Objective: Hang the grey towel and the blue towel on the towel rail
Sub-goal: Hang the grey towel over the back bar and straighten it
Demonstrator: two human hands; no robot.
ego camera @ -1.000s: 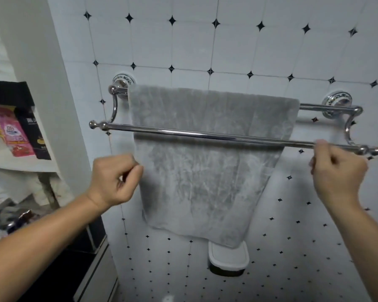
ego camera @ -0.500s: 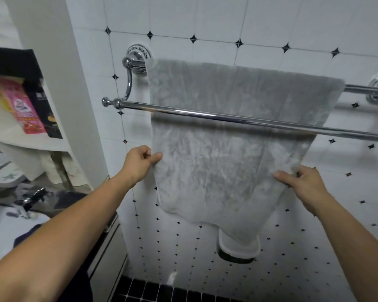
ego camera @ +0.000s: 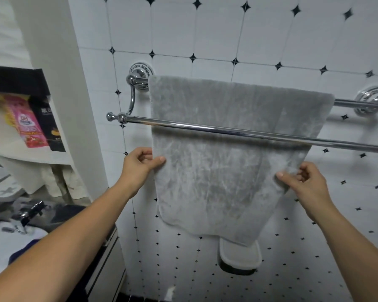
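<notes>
The grey towel (ego camera: 223, 171) hangs over the back bar of a chrome double towel rail (ego camera: 205, 127) on the tiled wall, and drops behind the front bar. My left hand (ego camera: 140, 165) pinches the towel's left edge just below the front bar. My right hand (ego camera: 306, 182) pinches its right edge at about the same height. The towel's lower corner hangs lower on the right side. No blue towel is clearly in view; a dark blue cloth (ego camera: 20, 256) shows by my left forearm, too hidden to identify.
A white wall corner (ego camera: 74, 105) stands left of the rail. Shelves (ego camera: 26, 158) at the left hold pink and black packets. A cluttered surface with a chrome tap (ego camera: 28, 214) lies lower left. A white-lidded container (ego camera: 240, 256) sits below the towel.
Both hands have closed on the towel's side edges; a second ago they were near the front bar, apart from the towel. The view has shifted left and nearer.
</notes>
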